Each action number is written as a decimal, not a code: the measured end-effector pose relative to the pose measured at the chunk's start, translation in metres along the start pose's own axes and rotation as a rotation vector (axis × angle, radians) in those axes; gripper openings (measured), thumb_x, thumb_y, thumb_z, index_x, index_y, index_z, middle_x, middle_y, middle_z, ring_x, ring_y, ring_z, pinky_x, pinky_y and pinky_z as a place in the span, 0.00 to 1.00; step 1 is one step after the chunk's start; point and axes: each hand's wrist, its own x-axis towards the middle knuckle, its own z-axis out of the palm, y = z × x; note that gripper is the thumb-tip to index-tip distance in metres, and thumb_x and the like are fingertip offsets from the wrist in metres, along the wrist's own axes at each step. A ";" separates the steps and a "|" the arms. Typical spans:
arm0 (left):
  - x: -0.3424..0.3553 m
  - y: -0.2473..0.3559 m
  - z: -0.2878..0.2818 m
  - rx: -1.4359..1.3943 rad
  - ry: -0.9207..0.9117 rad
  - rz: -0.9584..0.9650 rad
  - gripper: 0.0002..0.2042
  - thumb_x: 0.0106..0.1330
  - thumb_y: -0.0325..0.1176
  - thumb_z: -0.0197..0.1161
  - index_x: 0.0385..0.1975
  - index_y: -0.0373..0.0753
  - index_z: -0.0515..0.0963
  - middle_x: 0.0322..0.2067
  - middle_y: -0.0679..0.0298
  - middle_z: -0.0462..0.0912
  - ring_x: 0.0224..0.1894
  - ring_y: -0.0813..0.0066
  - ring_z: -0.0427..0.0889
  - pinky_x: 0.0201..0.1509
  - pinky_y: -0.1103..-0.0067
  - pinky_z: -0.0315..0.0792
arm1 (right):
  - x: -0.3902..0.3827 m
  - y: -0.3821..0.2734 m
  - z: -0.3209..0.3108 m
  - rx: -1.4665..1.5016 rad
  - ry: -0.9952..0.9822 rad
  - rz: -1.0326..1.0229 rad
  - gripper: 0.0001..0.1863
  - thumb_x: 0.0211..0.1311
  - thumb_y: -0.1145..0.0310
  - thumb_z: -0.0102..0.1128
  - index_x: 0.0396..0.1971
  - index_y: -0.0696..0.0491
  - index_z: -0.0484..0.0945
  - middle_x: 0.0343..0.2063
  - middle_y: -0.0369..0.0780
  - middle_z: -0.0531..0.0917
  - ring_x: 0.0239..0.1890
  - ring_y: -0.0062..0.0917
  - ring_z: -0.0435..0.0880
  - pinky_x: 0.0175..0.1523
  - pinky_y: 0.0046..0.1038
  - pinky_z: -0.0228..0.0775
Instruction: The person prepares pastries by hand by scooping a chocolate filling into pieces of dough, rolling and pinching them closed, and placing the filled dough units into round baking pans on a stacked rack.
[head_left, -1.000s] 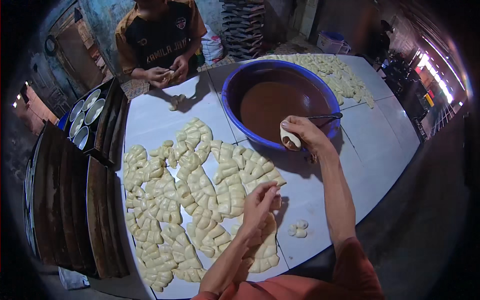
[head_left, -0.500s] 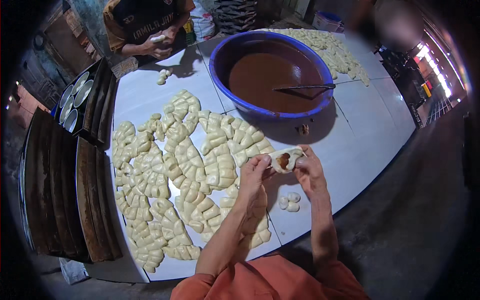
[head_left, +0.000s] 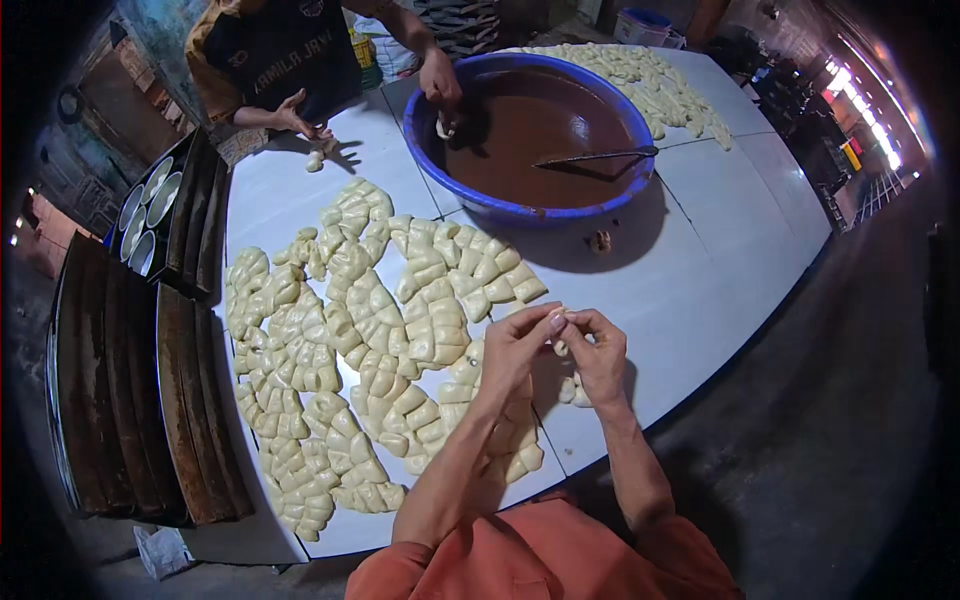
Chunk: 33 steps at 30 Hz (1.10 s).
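Note:
My left hand [head_left: 520, 345] and my right hand [head_left: 597, 357] meet over the table, fingertips pinched together on a small piece of pale dough [head_left: 561, 347]. Most of that piece is hidden behind my fingers. Under my right hand a few small dough balls [head_left: 573, 391] rest on the white table, partly covered. Left of my hands spread large sheets of soft, cut dough pieces [head_left: 437, 325]. Beyond my hands stands a blue basin [head_left: 520, 212] of brown filling [head_left: 520, 140], with a dark stirring stick [head_left: 600, 157] lying in it.
Across the table a person's hand [head_left: 438, 80] dips into the basin; their other hand [head_left: 292, 115] is above small dough balls [head_left: 315, 160]. More dough [head_left: 640, 80] lies at the far right. Dark trays [head_left: 110, 390] and round tins [head_left: 152, 205] stand left of the white table [head_left: 720, 230].
My hands have come together, closing the opened dough piece that showed brown filling inside. The person opposite has reached one hand into the basin.

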 end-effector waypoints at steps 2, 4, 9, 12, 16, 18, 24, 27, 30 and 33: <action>0.003 0.006 -0.007 0.001 -0.082 -0.109 0.18 0.64 0.42 0.68 0.45 0.34 0.82 0.34 0.65 0.84 0.36 0.83 0.81 0.34 0.84 0.75 | -0.002 -0.013 -0.001 0.295 -0.098 0.260 0.12 0.63 0.71 0.63 0.43 0.63 0.80 0.36 0.39 0.83 0.39 0.21 0.82 0.46 0.23 0.75; 0.009 0.008 -0.015 0.012 -0.122 -0.138 0.17 0.65 0.42 0.67 0.45 0.35 0.82 0.33 0.65 0.84 0.35 0.83 0.81 0.33 0.85 0.75 | -0.008 -0.015 -0.007 0.210 -0.142 0.136 0.12 0.64 0.72 0.62 0.44 0.63 0.79 0.39 0.40 0.82 0.40 0.22 0.82 0.46 0.23 0.76; 0.003 0.010 -0.009 0.046 -0.161 -0.145 0.15 0.66 0.40 0.66 0.43 0.35 0.82 0.34 0.64 0.84 0.36 0.81 0.81 0.33 0.85 0.77 | -0.021 -0.006 -0.012 -0.028 -0.135 -0.181 0.11 0.64 0.75 0.61 0.46 0.59 0.80 0.47 0.46 0.79 0.47 0.28 0.83 0.49 0.25 0.76; -0.004 0.004 -0.005 -0.022 -0.207 -0.090 0.14 0.66 0.37 0.65 0.44 0.34 0.82 0.37 0.63 0.84 0.38 0.80 0.82 0.35 0.84 0.79 | -0.017 0.004 -0.011 0.077 -0.045 -0.278 0.09 0.63 0.74 0.63 0.43 0.59 0.79 0.47 0.45 0.76 0.44 0.27 0.80 0.49 0.26 0.75; -0.002 0.005 -0.007 -0.009 -0.293 -0.122 0.12 0.68 0.32 0.62 0.46 0.34 0.81 0.37 0.65 0.83 0.38 0.80 0.81 0.36 0.83 0.80 | -0.018 0.008 0.001 0.031 0.131 -0.403 0.08 0.62 0.75 0.63 0.40 0.56 0.76 0.44 0.43 0.75 0.39 0.24 0.78 0.43 0.25 0.73; -0.004 0.000 -0.004 0.031 -0.343 -0.126 0.12 0.70 0.31 0.59 0.49 0.34 0.79 0.37 0.66 0.82 0.37 0.80 0.81 0.38 0.81 0.81 | -0.017 0.006 -0.001 -0.037 0.218 -0.483 0.07 0.61 0.75 0.64 0.37 0.57 0.75 0.36 0.42 0.78 0.34 0.25 0.78 0.39 0.26 0.73; -0.008 -0.021 0.013 0.059 -0.320 -0.124 0.15 0.71 0.35 0.58 0.50 0.31 0.77 0.37 0.63 0.83 0.35 0.79 0.83 0.41 0.81 0.81 | -0.016 0.011 -0.024 -0.333 0.216 -0.323 0.10 0.56 0.75 0.68 0.36 0.56 0.77 0.28 0.39 0.80 0.28 0.31 0.81 0.32 0.29 0.73; -0.008 -0.019 0.021 0.114 -0.198 -0.123 0.16 0.72 0.38 0.57 0.46 0.29 0.78 0.33 0.61 0.84 0.31 0.78 0.83 0.37 0.83 0.80 | -0.022 -0.006 -0.033 -0.336 0.172 -0.097 0.10 0.56 0.73 0.68 0.38 0.57 0.79 0.34 0.42 0.83 0.35 0.33 0.84 0.36 0.29 0.76; -0.007 -0.024 0.017 0.114 -0.291 -0.199 0.19 0.73 0.41 0.55 0.50 0.29 0.76 0.36 0.58 0.84 0.29 0.77 0.83 0.33 0.82 0.78 | -0.034 -0.020 -0.054 -0.332 -0.068 -0.318 0.11 0.58 0.74 0.66 0.41 0.58 0.80 0.40 0.44 0.82 0.40 0.29 0.84 0.44 0.28 0.78; -0.013 -0.026 0.012 0.139 -0.156 -0.231 0.22 0.75 0.44 0.52 0.55 0.30 0.73 0.39 0.56 0.83 0.28 0.78 0.82 0.33 0.84 0.76 | -0.033 0.003 -0.068 -0.074 -0.108 -0.030 0.11 0.58 0.75 0.65 0.41 0.60 0.79 0.40 0.41 0.82 0.42 0.24 0.83 0.44 0.26 0.78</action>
